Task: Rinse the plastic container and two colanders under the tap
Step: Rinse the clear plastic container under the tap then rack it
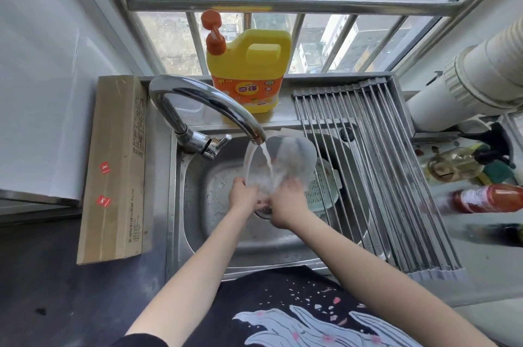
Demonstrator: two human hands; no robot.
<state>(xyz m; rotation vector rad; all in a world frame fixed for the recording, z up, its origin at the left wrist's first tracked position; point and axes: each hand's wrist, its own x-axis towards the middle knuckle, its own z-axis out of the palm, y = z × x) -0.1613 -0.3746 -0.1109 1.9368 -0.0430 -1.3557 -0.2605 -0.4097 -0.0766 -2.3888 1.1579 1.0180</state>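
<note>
A clear plastic container (294,157) is tilted on its side over the steel sink (198,222), its mouth toward the left. Water runs from the curved tap (203,100) into it. My left hand (243,194) grips the container's near rim. My right hand (288,202) holds its lower right side, fingers curled against the wall. A pale green colander (322,191) lies in the sink to the right, partly under the drying rack; a second colander cannot be made out.
A roll-up steel drying rack (376,165) spans the sink's right part. A yellow detergent jug (252,69) stands behind the tap. A cardboard box (113,171) lies on the left counter. Bottles (486,196) crowd the right counter under a white pipe (467,75).
</note>
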